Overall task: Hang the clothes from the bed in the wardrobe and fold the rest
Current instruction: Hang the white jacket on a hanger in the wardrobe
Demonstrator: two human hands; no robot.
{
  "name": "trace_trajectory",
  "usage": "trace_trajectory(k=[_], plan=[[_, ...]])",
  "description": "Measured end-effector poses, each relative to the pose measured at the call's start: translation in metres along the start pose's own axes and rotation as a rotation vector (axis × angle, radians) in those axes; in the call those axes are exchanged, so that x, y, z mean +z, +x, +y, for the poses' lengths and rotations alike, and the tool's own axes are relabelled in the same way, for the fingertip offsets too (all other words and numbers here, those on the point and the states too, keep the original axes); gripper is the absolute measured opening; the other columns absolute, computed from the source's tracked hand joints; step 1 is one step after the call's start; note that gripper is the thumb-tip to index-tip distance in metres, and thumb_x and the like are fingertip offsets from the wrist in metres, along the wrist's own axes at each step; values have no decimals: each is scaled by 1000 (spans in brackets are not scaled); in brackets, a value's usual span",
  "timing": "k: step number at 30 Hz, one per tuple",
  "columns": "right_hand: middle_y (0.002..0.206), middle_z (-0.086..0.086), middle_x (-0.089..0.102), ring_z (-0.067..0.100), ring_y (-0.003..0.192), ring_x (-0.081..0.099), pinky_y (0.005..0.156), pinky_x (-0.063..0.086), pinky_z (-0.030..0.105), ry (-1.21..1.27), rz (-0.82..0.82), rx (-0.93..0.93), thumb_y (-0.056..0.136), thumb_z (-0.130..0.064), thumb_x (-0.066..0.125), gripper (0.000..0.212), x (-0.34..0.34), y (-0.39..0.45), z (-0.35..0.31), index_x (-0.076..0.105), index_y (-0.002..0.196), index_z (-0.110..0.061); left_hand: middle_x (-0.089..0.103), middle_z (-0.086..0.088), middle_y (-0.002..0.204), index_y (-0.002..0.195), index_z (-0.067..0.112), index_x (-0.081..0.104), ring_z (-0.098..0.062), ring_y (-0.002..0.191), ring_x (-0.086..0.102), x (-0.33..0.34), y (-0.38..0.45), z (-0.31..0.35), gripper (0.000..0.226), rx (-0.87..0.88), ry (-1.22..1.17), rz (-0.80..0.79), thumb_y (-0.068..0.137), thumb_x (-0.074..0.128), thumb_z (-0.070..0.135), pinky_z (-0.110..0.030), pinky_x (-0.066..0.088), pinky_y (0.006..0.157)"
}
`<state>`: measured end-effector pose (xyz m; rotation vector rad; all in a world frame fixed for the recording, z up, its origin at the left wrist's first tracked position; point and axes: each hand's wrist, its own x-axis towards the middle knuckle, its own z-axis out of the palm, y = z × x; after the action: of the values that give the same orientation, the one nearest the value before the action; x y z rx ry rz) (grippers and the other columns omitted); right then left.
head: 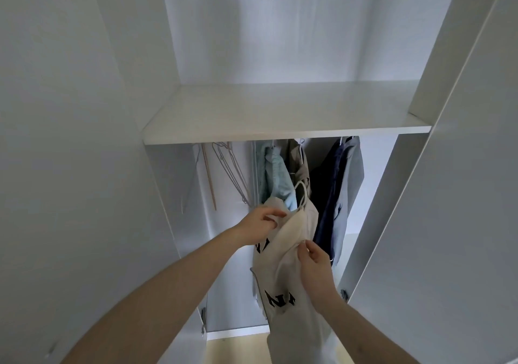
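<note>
Cream garment point(288, 251) on hanger point(301, 195) — held before the open wardrobe point(280, 117).
Left hand point(260, 223) grips its upper edge, right hand point(315, 260) pinches mid-fabric; hung clothes point(336, 184) lie beyond, under the shelf.

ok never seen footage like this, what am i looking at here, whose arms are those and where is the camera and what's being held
There is no machine here. A person wears a wide-angle camera on the head, looking forward and down, so the two bare arms coming in from the bottom are the person's own. It is the only view.

They stand at an open white wardrobe. The shelf across the middle shows nothing on it. Below it hang spare hangers on the left, then a light blue garment, and dark blue and grey clothes on the right.

Both hands hold a cream garment with black letters, which sits on a white hanger. The left hand grips the cloth near the top; the right hand pinches it lower down. The hanger's hook looks below the shelf edge, so it seems not yet hung, though the rail itself is hidden.
</note>
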<state>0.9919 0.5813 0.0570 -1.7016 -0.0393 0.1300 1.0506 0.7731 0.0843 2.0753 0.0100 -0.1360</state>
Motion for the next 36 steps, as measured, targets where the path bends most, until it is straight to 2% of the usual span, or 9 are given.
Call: trace_trajectory(k=[4,8,11,15,18,24,30,33,36], plan=[[63,-5,47,5,59,44,67,41,23,71,116,8,109,-23,45,43,-1,13,9,58,69,-31,53,2,149,140,27,61,-17,128,53,-5,29,-7,49,-51,50,-28,98,51,5,-26,45,98],[71,5,41,16,69,41,67,38,25,121,5,22,109,-24,47,37,-8,30,13,49,76,-8,43,-8,153,149,18,48,-25,134,49,-16,67,-14,59,-153,144,152,93,65,13,-28,45,103],[71,3,46,12,69,45,68,40,23,115,-56,9,109,-23,49,39,-6,42,15,49,72,-11,27,-12,157,157,10,30,-35,127,54,-21,96,-21,76,-303,164,272,95,69,29,-43,56,99],[67,0,45,10,64,43,63,41,19,106,-95,11,108,-21,49,44,2,56,11,51,65,-23,45,-17,147,156,5,27,-32,103,64,-19,128,-29,79,-400,228,295,98,65,42,-29,51,47],[70,2,54,11,68,52,68,45,23,128,-130,19,109,-19,50,40,6,70,12,63,71,-16,55,-19,140,153,5,35,-26,76,66,-17,150,-39,65,-468,99,313,102,60,37,-36,61,59],[81,22,56,27,82,50,81,41,42,138,-182,27,109,-19,50,35,15,92,17,56,95,13,75,-18,97,103,-2,72,-31,87,74,-29,166,-66,25,-369,115,376,102,58,20,-39,62,75],[88,21,64,24,85,60,86,49,38,110,-195,87,108,-22,51,34,52,110,6,65,105,9,74,-14,95,94,1,70,-30,89,73,-63,133,-92,13,-352,111,494,97,60,9,-35,61,76],[89,10,62,22,87,57,87,47,34,123,-150,123,107,-23,51,33,78,127,-7,64,106,8,72,-14,84,76,7,61,-31,86,74,-83,114,-98,19,-370,139,525,95,58,7,-25,54,58],[86,22,58,33,81,56,88,49,38,131,-111,127,106,-21,51,38,97,149,-19,56,113,16,74,-19,87,66,9,54,-33,84,74,-100,102,-104,27,-401,138,559,92,59,7,-29,54,60]])
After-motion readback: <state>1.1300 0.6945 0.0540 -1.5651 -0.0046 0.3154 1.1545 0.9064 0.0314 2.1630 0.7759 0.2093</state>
